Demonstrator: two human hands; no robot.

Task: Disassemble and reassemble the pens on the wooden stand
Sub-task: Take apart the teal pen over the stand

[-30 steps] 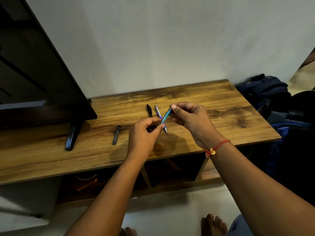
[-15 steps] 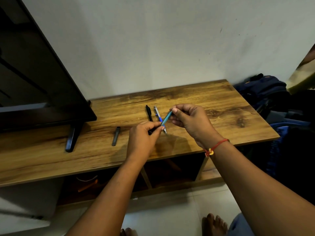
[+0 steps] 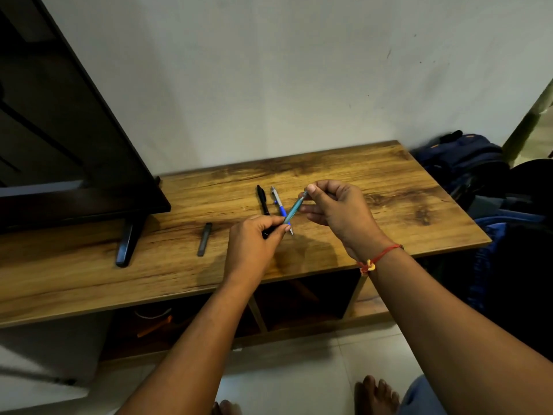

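A teal pen [image 3: 294, 208] slants in the air above the wooden stand [image 3: 374, 187]. My right hand [image 3: 338, 211] pinches its upper end and my left hand [image 3: 254, 244] pinches its lower end, with a dark piece poking out of the left fist. Behind the hands, a black pen [image 3: 262, 199] and a blue-and-silver pen [image 3: 279, 203] lie side by side on the stand, partly hidden by the left fingers. A dark cap-like piece [image 3: 204, 243] lies to the left of my left hand.
A black TV [image 3: 59, 139] with its foot [image 3: 127, 244] fills the stand's left part. Bags [image 3: 466, 163] are piled on the floor beyond the stand's right end. Open shelves [image 3: 299, 298] sit under the top. Bare feet [image 3: 377, 393] rest on the tiles.
My left hand has shifted slightly down and left along the teal pen, so more of the barrel shows between the hands. The pens on the stand have not moved.
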